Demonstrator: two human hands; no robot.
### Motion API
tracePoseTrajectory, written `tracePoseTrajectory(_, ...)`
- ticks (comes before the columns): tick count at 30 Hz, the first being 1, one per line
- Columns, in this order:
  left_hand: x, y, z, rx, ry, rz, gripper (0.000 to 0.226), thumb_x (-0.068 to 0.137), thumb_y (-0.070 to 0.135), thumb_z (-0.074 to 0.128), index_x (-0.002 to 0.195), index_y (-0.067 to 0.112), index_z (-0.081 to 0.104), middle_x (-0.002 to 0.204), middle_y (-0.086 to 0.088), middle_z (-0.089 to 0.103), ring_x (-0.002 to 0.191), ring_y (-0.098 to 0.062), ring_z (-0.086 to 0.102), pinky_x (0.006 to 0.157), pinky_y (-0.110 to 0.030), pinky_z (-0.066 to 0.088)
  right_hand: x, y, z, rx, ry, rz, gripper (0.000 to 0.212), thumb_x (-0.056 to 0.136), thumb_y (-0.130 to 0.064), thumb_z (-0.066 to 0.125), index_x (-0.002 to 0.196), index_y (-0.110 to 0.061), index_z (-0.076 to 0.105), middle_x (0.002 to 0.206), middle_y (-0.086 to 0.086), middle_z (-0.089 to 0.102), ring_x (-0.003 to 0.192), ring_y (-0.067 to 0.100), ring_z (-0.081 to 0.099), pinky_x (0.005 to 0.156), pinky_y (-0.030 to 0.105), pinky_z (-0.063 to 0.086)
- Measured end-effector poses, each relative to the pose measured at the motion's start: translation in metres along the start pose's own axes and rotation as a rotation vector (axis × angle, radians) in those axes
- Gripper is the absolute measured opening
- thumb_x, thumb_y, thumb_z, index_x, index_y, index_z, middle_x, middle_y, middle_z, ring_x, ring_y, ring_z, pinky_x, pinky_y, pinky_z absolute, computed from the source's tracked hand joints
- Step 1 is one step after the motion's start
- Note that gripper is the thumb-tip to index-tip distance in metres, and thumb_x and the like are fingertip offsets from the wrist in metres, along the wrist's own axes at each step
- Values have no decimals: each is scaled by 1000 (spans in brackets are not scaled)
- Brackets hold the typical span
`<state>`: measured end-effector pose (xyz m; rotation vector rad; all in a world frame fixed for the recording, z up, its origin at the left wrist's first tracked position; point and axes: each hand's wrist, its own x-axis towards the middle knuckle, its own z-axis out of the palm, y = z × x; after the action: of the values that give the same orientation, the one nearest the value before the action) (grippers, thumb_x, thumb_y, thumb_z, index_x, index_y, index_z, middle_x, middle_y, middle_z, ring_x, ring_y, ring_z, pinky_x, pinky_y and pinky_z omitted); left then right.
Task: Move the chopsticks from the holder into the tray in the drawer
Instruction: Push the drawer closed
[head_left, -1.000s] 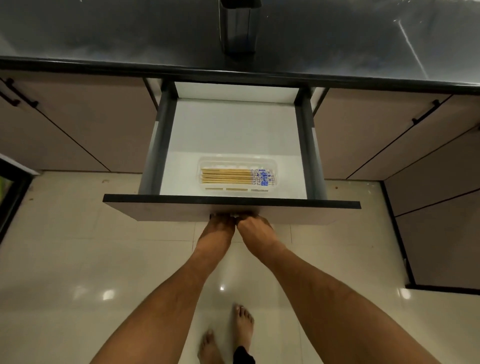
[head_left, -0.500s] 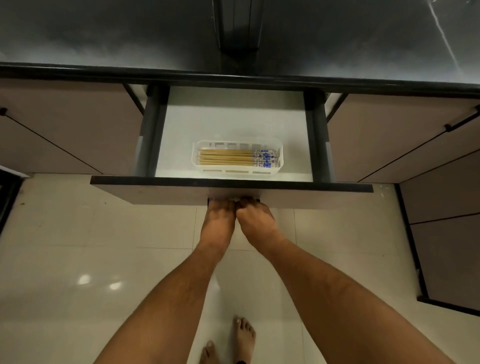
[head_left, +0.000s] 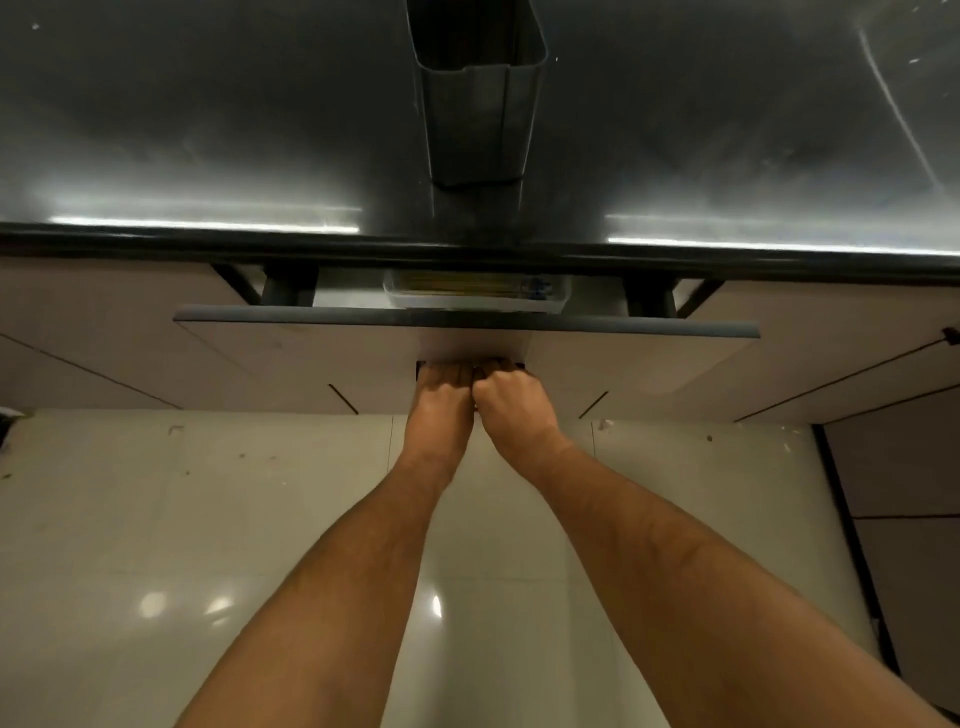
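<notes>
I see the dark counter overhanging the drawer, hiding most of it. The grey holder stands on top. A white tray holds the chopsticks (no readable print). My left hand and right hand curl round the drawer's handle

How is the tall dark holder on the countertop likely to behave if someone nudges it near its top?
The holder looks tall and narrow, so it would probably tip rather than slide. It appears empty, so likely light. The countertop is glossy, so a low push might make it skid.
</notes>
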<state>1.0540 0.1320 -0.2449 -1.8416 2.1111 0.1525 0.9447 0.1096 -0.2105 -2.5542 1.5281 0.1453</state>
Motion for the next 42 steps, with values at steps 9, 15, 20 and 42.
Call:
tracePoseTrajectory(9, 81, -15, -2, 389, 103, 19, 47, 84, 14, 58, 130, 16, 47, 125, -7, 50, 120, -24, 50, 107, -37, 38, 80, 27, 1, -100, -85, 52, 50, 88, -15, 73, 135, -9, 57, 133, 12, 59, 121, 31, 57, 100, 40, 48)
tracePoseTrajectory(15, 90, -17, -13, 314, 275, -74, 49, 79, -5, 22, 95, 19, 62, 91, -2, 63, 92, -16, 62, 91, -30, 48, 94, 35, 0, -95, 80, 35, 26, 99, -10, 56, 124, -9, 61, 125, 12, 65, 112, 29, 64, 93, 39, 54)
tracePoseTrajectory(20, 97, -17, -6, 236, 310, -37, 19, 84, 10, 53, 102, 15, 58, 94, -3, 64, 94, -17, 62, 93, -32, 48, 96, 40, 4, -60, 127, -6, 25, 100, -10, 55, 125, -9, 61, 128, 14, 64, 115, 30, 63, 96, 40, 54)
tracePoseTrajectory(42, 95, -34, -33, -365, 245, -11, 37, 97, 29, 63, 131, 19, 57, 130, -8, 63, 125, -27, 57, 111, -35, 41, 91, 22, -23, 190, -60, 243, 19, 103, -29, 49, 121, -25, 56, 127, 7, 63, 82, 12, 60, 72, 23, 52)
